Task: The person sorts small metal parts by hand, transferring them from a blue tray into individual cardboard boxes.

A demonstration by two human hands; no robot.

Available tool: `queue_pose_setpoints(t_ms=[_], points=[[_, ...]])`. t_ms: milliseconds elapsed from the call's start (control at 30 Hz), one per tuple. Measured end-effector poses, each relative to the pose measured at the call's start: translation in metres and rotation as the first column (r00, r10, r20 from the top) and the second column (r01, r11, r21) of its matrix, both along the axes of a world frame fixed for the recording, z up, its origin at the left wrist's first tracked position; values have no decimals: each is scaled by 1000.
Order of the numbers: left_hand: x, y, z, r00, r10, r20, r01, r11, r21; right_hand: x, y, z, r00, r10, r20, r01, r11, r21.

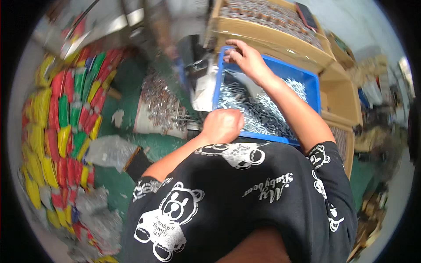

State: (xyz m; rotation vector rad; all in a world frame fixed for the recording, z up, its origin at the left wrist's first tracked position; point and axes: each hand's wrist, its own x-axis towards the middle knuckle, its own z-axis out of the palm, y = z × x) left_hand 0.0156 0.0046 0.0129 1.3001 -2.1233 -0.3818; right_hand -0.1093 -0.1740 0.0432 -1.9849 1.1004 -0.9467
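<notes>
A blue plastic bin (312, 83) in front of me holds many small metal parts (250, 120), some silvery and some dark. My left hand (222, 126) is at its near left corner, closed, with the back of the hand up. The fingers curl out of sight, so what they hold, if anything, is hidden. Over the far left corner of the bin is my right hand (246, 59), its fingers apart and slightly bent, with nothing visible in them. My right forearm crosses above the metal parts. Left of the bin stands a blurred machine (193, 59).
Cardboard boxes (272, 37) stand beyond the bin, the far one filled with rows of small round parts (263, 15). A dark phone (306, 16) lies on its edge. Loose metal pieces (160, 107) cover a sheet at left, near stacked red, yellow and green packets (61, 127).
</notes>
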Motion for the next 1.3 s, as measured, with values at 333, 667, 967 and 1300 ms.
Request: queue_pose_setpoints(t_ms=[333, 667, 967, 1300], points=[[-2, 5, 8, 972, 142, 188, -151, 988, 36, -274, 185, -25, 742, -589, 321, 541, 808, 232], [-21, 4, 11, 962, 134, 238, -148, 988, 38, -469, 263, -174, 28, -617, -787, 969, 209, -129], [-19, 5, 10, 951, 178, 253, -196, 979, 50, -515, 237, -144, 298, -936, -188, 890, 201, 410], [-22, 1, 14, 944, 147, 294, -170, 984, 53, -413, -120, -183, 565, -361, -742, 568, 822, 32]])
